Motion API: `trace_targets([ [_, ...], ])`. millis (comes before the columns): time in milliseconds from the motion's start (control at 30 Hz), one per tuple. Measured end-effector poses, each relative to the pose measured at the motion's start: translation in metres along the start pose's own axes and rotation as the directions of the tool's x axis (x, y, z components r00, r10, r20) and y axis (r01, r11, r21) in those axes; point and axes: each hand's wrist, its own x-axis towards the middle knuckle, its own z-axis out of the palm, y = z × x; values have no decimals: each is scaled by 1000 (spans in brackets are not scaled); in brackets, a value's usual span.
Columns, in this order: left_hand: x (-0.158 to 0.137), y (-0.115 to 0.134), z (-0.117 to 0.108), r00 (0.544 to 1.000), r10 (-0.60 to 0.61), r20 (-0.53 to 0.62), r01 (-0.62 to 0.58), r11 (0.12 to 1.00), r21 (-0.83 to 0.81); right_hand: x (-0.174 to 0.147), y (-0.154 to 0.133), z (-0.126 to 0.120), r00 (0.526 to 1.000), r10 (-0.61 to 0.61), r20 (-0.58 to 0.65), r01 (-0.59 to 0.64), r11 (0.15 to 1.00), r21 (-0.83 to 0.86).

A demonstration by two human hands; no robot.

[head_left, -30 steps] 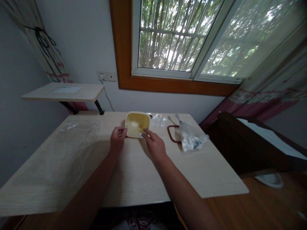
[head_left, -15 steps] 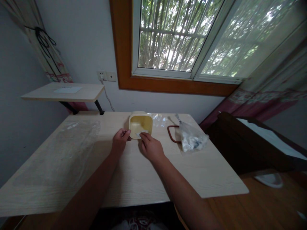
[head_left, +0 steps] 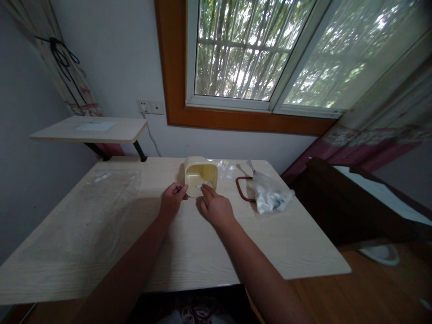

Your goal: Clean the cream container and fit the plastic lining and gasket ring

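Observation:
A pale yellow plastic container (head_left: 201,173) is tipped with its open side towards me, on the table's far middle part. My left hand (head_left: 172,200) pinches the lower left corner of its rim. At the lower rim is my right hand (head_left: 218,207), its fingertips reaching just inside the opening. They press on a small whitish piece (head_left: 203,185), thin and crumpled, whose kind I cannot make out. My right fingers partly cover it.
A clear plastic bag (head_left: 272,193) with contents lies right, beside a reddish-brown loop-shaped frame (head_left: 239,189). Clear plastic sheeting (head_left: 91,216) covers the table's (head_left: 189,252) left part. A raised shelf (head_left: 91,129) stands back left.
The container and both hands have shifted slightly to the right. The container's tilt has changed a little, showing more of its outer top side. Both hands keep their places at its rim.

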Motion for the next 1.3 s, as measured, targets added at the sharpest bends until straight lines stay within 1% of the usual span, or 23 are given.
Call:
trace_targets([
  [100, -1, 0, 0, 1000, 15, 13, -15, 999, 28, -1, -2, 0, 1000, 10, 11, -10, 1000, -3],
  [267, -1, -3, 1, 1000, 15, 27, -16, 999, 45, -3, -14, 4, 994, -106, 20, 105, 992, 66],
  [367, 0, -7, 2, 999, 17, 39, -19, 998, 58, -3, -15, 5, 992, -130, 8, 129, 989, 78],
  [467, 0, -7, 2, 999, 21, 48, -23, 998, 60, -2, -10, 3, 995, -96, 9, 96, 994, 53],
  [667, -2, -4, 2, 998, 15, 63, -17, 999, 34, 0, -1, -1, 999, 43, 4, -43, 999, -19],
  [733, -2, -2, 2, 998, 13, 63, -15, 999, 33, 0, -1, 0, 999, 48, 11, -48, 999, -13],
  [800, -3, -2, 2, 998, 13, 65, -16, 999, 39, 0, -3, 1, 999, 10, 33, -10, 1000, 14],
  [933, -2, -3, 2, 997, 15, 82, -22, 997, 77, -2, -8, 2, 991, -111, 73, 104, 990, 92],
  [1033, -1, -6, 2, 996, 18, 91, -26, 996, 89, -3, -10, 1, 987, -138, 84, 129, 986, 103],
  [1167, 0, -8, 1, 995, 14, 95, -19, 998, 52, -2, -7, -2, 990, -115, 84, 109, 991, 75],
  [1300, -1, -3, 0, 997, 9, 83, -15, 998, 67, 1, -1, -5, 996, 0, 91, 0, 1000, 1],
])
